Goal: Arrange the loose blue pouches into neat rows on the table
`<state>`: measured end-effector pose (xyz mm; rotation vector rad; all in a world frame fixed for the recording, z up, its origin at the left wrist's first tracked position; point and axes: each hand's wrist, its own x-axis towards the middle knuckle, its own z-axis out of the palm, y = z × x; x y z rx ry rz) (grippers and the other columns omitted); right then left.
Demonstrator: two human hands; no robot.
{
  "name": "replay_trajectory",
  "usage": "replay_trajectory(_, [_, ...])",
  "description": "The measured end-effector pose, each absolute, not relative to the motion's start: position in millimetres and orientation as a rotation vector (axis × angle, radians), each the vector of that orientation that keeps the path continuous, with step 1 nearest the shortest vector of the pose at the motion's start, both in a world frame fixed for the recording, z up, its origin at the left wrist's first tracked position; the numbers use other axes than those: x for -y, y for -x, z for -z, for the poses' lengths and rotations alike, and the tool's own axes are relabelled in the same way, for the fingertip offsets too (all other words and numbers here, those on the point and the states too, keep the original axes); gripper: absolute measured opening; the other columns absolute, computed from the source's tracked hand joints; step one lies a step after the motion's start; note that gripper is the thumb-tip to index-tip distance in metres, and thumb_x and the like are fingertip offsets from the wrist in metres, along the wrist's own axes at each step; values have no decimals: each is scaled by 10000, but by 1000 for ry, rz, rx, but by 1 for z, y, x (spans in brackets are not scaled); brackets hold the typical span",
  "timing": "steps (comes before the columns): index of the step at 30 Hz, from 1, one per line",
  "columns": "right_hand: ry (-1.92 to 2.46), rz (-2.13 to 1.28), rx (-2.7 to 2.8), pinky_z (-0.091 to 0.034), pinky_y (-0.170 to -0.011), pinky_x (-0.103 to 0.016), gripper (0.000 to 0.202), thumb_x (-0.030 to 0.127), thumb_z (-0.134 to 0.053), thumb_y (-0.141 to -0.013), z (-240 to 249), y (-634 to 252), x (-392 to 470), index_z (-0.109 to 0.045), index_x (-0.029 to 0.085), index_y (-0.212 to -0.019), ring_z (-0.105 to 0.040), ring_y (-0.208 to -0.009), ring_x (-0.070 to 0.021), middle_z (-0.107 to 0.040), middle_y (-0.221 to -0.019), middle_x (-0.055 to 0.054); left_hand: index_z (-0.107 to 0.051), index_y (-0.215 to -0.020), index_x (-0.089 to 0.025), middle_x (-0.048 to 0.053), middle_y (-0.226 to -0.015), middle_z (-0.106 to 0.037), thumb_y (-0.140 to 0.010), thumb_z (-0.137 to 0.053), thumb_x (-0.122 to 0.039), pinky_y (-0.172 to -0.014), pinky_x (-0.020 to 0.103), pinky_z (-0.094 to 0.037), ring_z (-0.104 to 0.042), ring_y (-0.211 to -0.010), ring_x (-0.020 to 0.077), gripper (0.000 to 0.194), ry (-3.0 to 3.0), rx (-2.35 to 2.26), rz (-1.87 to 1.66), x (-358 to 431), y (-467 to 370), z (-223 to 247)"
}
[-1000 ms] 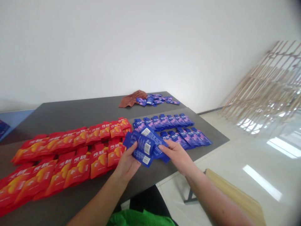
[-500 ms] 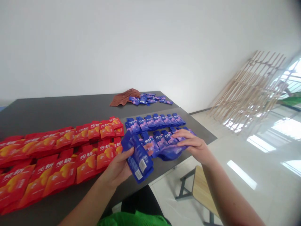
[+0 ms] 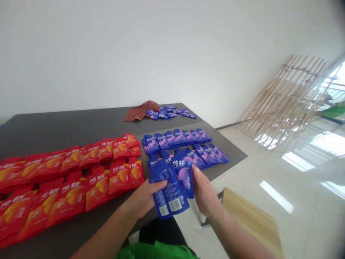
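Left hand (image 3: 142,200) clamped on a fan of blue pouches (image 3: 169,194) above the near worktop (image 3: 81,126) edge, right hand (image 3: 204,194) pinching one front-facing pouch (image 3: 183,176), red pouches (image 3: 67,180) in rows alongside

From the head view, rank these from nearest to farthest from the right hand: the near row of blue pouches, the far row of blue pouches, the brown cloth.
1. Near row of blue pouches: just beyond the right hand.
2. Far row of blue pouches: one row farther back.
3. Brown cloth: at the table's far edge.
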<state>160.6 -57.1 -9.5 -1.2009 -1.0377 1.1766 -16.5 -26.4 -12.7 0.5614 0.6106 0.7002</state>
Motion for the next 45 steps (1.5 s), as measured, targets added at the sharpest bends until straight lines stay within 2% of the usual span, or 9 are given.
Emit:
replay_trajectory(5, [1250, -1135, 950, -504, -822, -335, 354, 490, -646, -801, -3, -173, 51, -685, 199, -1000, -641, -879, -204, -706, -950, -29, -676, -1105, -128, 141, -1069, -715, -817, -640, -139, -898, 413, -527, -686, -966, 267, 290, -568, -645, -732, 27, 15, 14])
replay_trajectory(9, [1337, -887, 833, -525, -689, -317, 389, 473, -719, -699, -22, -252, -1, -679, 181, -953, -647, -727, -191, -708, -816, -27, -672, -1091, -116, 127, -999, -733, -828, -610, -113, -882, 415, -542, -705, -887, 247, 270, -506, -724, -833, 23, 16, 9])
replay_trajectory(12, [1552, -726, 911, -509, -577, -282, 452, 431, -702, -680, -22, -316, -40, -666, 173, -1050, -632, -623, -170, -706, -764, -25, -660, -1094, -107, 116, -952, -741, -843, -578, -97, -863, 413, -555, -712, -839, 231, 265, -442, -748, -866, 21, 15, 4])
replay_trajectory(18, [1901, -677, 1044, -524, -606, -306, 409, 397, -688, -675, 19, -353, -63, -709, 141, -993, -650, -623, -198, -709, -724, -64, -649, -1106, -101, 108, -918, -743, -846, -574, -93, -806, 386, -582, -717, -780, 215, 271, -436, -754, -850, 22, 15, 1])
replay_trajectory(23, [2068, -507, 1191, -494, -780, -352, 361, 406, -698, -661, 45, -354, -64, -736, 166, -927, -660, -828, -253, -717, -849, -93, -643, -1117, -110, 119, -993, -732, -847, -587, -118, -844, 397, -570, -710, -868, 233, 276, -458, -734, -851, 19, 17, 8])
replay_trajectory(27, [2145, -296, 1293, -425, -898, -382, 366, 431, -706, -649, 47, -360, -64, -742, 160, -892, -617, -956, -287, -697, -889, -117, -631, -1134, -109, 128, -1021, -726, -853, -582, -124, -866, 412, -563, -705, -903, 245, 286, -463, -734, -849, 19, 17, 9])
replay_trajectory(33, [2052, -133, 1410, -436, -845, -370, 422, 494, -563, -780, 22, -335, -44, -726, 147, -957, -592, -865, -238, -674, -916, -117, -622, -1148, -120, 119, -999, -732, -849, -589, -129, -866, 425, -564, -713, -866, 242, 301, -440, -737, -865, 19, 17, 7])
replay_trajectory(42, [1397, -1046, 1609, -483, -852, -325, 436, 495, -564, -842, -19, -188, 40, -650, 191, -1142, -636, -906, -191, -694, -1025, -62, -580, -1234, -156, 104, -1038, -726, -818, -641, -148, -884, 408, -554, -703, -922, 244, 420, -476, -698, -945, 17, 15, 17])
replay_trajectory(45, [1344, -1028, 1711, -481, -822, -298, 370, 416, -576, -851, -14, -160, 51, -655, 190, -1133, -631, -901, -189, -695, -1019, -50, -577, -1240, -171, 94, -1045, -725, -824, -641, -158, -900, 398, -547, -696, -951, 239, 422, -504, -700, -960, 19, 15, 17])
